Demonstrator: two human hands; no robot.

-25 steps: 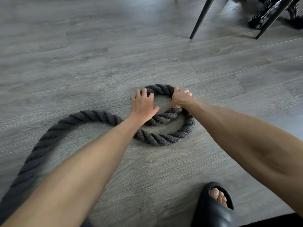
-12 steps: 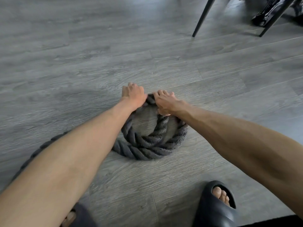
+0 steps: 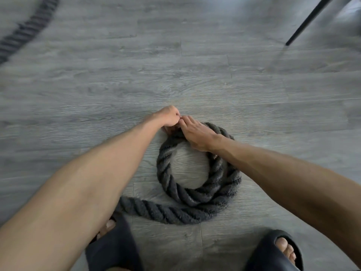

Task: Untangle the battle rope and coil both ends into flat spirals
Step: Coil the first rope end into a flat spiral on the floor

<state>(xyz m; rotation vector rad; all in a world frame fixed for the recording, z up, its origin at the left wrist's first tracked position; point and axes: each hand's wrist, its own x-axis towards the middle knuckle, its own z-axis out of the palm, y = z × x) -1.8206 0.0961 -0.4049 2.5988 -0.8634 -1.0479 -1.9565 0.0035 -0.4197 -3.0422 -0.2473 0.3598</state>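
Showing one thick, grey, twisted battle rope [image 3: 195,196] wound in two round turns flat on the grey plank floor [image 3: 214,75]. Two hands meet at the coil's far edge: left hand [image 3: 168,118] and right hand [image 3: 197,133] each curl over it. Near: left slide [image 3: 111,249], right slide [image 3: 269,251], black.

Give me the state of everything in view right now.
Rope, loose coil of roughly two turns, tail running off to the left.
Left hand, fingers curled, gripping the coil's far edge.
Right hand, laid over the coil's far edge, holding it.
Slippers, worn, one on each foot.
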